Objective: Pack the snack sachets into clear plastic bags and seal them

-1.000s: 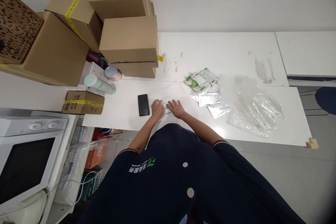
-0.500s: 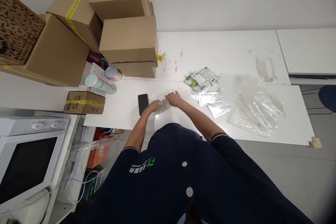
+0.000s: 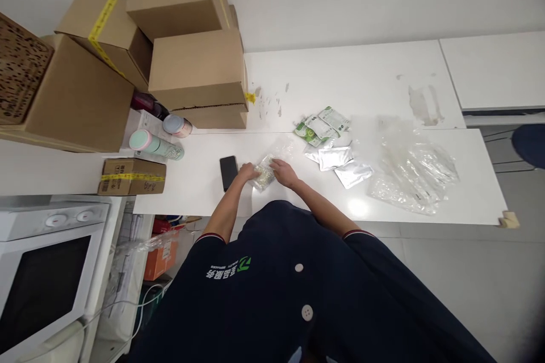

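A small clear plastic packet [image 3: 264, 174] with pale contents lies on the white table between my hands. My left hand [image 3: 247, 172] is closed on its left edge, and my right hand [image 3: 283, 171] pinches its right side. Loose clear film spreads behind the packet. Left of my left hand is a black phone [image 3: 229, 172]. To the right of my right hand are silver pouches [image 3: 335, 158] and green-and-white packets [image 3: 326, 126]. Farther right lies a heap of clear plastic bags [image 3: 415, 173].
Cardboard boxes [image 3: 198, 71] are stacked at the back left, beside a green bottle [image 3: 157, 144] and a jar [image 3: 177, 125]. A small taped box [image 3: 131, 176] sits at the left table end, above a microwave [image 3: 46, 272]. The table's front edge runs close to my body.
The packet has turned more upright and its film now spreads behind it. My hands have shifted slightly around it. The whole view has tilted a little.
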A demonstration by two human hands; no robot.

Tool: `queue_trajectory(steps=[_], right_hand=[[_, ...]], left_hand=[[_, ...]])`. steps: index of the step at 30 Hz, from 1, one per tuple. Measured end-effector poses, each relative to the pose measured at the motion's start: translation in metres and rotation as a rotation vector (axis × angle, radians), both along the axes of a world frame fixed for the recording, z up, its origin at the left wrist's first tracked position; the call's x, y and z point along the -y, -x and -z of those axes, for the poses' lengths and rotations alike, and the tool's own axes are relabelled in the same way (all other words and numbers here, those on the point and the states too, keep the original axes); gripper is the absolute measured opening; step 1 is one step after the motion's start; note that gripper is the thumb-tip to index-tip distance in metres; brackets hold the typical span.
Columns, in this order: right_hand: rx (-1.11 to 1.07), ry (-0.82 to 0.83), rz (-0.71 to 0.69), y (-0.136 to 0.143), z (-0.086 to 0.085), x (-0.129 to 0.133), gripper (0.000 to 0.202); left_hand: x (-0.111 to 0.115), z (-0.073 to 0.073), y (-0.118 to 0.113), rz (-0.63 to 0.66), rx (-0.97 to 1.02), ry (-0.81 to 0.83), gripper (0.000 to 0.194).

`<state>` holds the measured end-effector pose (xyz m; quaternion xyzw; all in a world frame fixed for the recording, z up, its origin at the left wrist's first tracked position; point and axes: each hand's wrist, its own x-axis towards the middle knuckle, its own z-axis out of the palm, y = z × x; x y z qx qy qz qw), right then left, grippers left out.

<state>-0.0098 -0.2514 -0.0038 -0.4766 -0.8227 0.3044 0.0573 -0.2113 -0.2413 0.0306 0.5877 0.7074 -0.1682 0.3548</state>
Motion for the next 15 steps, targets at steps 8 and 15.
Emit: queue_trajectory(steps=[8,15], right_hand=[[-0.129,0.167,0.936,-0.037,0.0,0.008,0.072],[-0.318,0.575,0.981,-0.046,0.003,-0.001,0.037]], left_hand=[[0.073,0.014,-0.055,0.072,0.164,0.036,0.049],[0.056,0.011,-0.057,-0.01,0.198,-0.086,0.064]])
